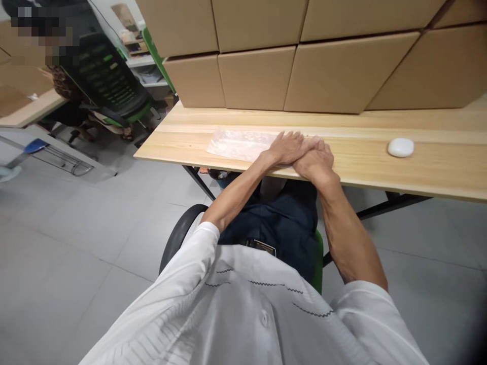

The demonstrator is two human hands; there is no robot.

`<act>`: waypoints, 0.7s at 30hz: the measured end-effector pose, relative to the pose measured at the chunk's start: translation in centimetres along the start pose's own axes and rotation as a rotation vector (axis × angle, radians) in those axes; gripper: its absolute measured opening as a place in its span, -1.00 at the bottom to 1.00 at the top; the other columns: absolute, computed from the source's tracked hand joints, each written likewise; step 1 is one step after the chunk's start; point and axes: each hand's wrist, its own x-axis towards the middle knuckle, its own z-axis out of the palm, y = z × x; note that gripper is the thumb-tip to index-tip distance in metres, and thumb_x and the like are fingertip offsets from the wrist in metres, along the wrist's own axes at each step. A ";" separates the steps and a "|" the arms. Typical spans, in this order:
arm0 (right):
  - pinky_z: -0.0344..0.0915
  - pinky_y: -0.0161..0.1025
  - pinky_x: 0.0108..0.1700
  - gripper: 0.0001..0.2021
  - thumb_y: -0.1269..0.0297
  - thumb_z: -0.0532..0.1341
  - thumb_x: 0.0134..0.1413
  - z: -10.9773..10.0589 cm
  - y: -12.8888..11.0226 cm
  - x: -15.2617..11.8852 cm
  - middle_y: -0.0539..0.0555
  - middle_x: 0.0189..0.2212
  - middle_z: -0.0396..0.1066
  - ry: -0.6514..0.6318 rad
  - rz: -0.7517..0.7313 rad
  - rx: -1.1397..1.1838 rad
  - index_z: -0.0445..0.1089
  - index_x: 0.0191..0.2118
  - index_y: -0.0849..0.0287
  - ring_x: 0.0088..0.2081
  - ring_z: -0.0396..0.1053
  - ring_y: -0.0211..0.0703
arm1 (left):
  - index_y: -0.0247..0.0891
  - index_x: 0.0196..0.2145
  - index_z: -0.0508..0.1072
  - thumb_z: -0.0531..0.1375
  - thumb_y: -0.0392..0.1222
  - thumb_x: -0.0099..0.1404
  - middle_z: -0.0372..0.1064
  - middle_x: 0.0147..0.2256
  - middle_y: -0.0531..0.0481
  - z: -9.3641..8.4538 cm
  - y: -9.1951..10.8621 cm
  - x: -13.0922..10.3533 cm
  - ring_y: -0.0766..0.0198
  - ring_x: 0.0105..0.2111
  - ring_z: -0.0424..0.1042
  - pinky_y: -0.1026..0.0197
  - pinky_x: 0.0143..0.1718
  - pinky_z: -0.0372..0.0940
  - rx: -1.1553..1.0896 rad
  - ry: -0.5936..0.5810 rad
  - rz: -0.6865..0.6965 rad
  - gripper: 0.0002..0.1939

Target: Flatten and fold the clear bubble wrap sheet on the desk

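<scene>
A thin, translucent pinkish-white plastic bag or sheet [239, 143] lies flat and slightly crinkled along the front of the wooden table. My left hand [287, 147] rests palm down on its right end, fingers spread out and pointing away from me. Touching it on the right, my right hand [315, 156] also lies palm down, with its fingers stretched forward and slightly bent. The two hands overlap a little at the thumbs. Whatever is under the palms is hidden.
Stacked cardboard boxes [253, 78] line the back of the wooden table [365, 172]. A rounded white object [401, 147] sits on the right. To the left, another person sits by an office chair [108, 76] at a second table [34, 109].
</scene>
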 end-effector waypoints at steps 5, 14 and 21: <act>-0.17 0.53 0.88 -0.05 -0.05 -0.18 0.78 -0.6 -1.0 -0.6 0.72 0.87 -0.07 0.002 0.065 0.180 -0.02 0.85 0.71 0.91 -0.12 0.58 | -0.26 0.88 0.15 -0.15 0.24 0.87 -0.09 0.90 -0.19 0.2 -3.2 -1.8 -0.11 0.93 -0.11 -0.22 0.96 -0.23 0.065 0.037 -0.058 -0.13; -0.12 0.47 0.88 0.02 -0.18 -0.06 0.77 -0.7 -1.0 -0.5 0.75 0.86 -0.07 0.002 0.056 0.144 0.00 0.84 0.74 0.90 -0.09 0.59 | -0.57 0.87 0.07 -0.09 0.28 0.87 -0.10 0.88 -0.47 -0.5 -4.8 -4.7 -0.31 0.92 -0.08 -0.23 0.94 -0.16 0.139 0.082 -0.206 -0.01; -0.15 0.38 0.90 0.00 -0.12 -0.04 0.78 -1.7 -1.5 -1.0 0.71 0.87 -0.09 -0.020 0.069 0.125 -0.02 0.85 0.75 0.91 -0.11 0.52 | -0.60 0.87 0.05 -0.14 0.32 0.87 -0.11 0.88 -0.50 -1.2 -7.2 -6.6 -0.34 0.92 -0.08 -0.23 0.94 -0.17 0.146 0.080 -0.284 0.02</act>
